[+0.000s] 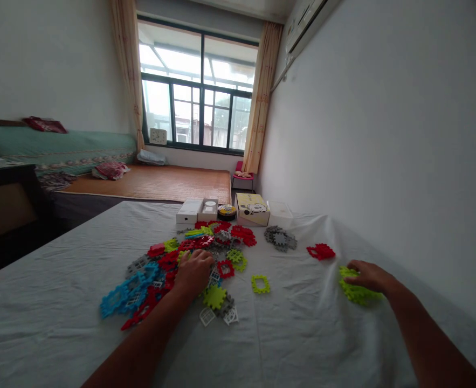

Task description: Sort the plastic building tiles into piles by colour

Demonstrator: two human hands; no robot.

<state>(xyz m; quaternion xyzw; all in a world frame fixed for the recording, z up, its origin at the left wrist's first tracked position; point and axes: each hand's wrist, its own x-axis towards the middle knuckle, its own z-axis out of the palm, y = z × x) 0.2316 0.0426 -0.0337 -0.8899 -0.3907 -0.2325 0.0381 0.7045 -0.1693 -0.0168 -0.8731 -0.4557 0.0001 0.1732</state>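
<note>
A heap of red, blue, grey, white and lime interlocking plastic tiles point(160, 269) lies on a white cloth-covered table point(60, 312). My left hand point(193, 272) rests on top of the heap with its fingers curled over the pieces; what they hold is hidden. My right hand point(367, 275) presses down on a small stack of lime green tiles point(354, 293) near the wall, fingers curled on it. A lone lime frame tile point(261, 284) lies between my hands. Sorted apart are a red pile point(321, 251) and a grey pile point(280, 238).
At the table's far edge stand white boxes point(197, 211), a round tin point(227, 212), a yellow cartoon box point(253, 209) and a white container point(280, 214). Beyond are a bamboo-matted bed point(157, 183), a green bed point(55, 145) and a window point(199, 102). The wall runs close on the right.
</note>
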